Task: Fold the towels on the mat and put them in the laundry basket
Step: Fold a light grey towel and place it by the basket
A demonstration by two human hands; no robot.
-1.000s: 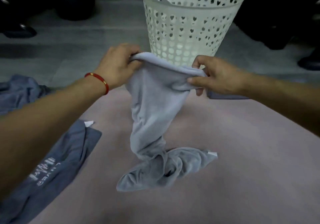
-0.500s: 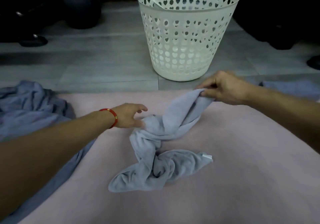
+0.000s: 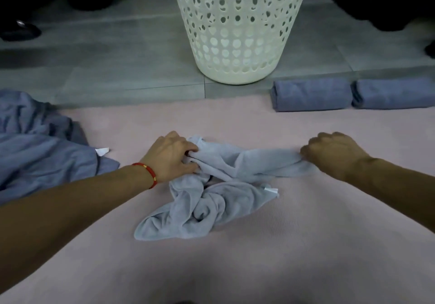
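A crumpled light grey towel [image 3: 211, 200] lies in the middle of the pink mat [image 3: 306, 244]. My left hand [image 3: 171, 156] grips its upper left corner, fingers curled into the cloth. My right hand [image 3: 334, 155] grips the other end of the towel's top edge, knuckles up, and that edge runs between the two hands just above the mat. The white laundry basket [image 3: 237, 28] with heart-shaped holes stands on the grey floor just beyond the mat. Two folded blue towels [image 3: 310, 94] [image 3: 395, 93] lie side by side at the mat's far right edge.
A heap of unfolded blue towels [image 3: 40, 143] covers the mat's left side, one with a white tag. Dark shapes, among them shoes [image 3: 18, 30], stand on the grey tiled floor [image 3: 117, 63] at the back left and right.
Both hands lowered the grey towel from the air down onto the mat. My left hand let go on the way and has now taken hold of its corner again. The view tilted downward.
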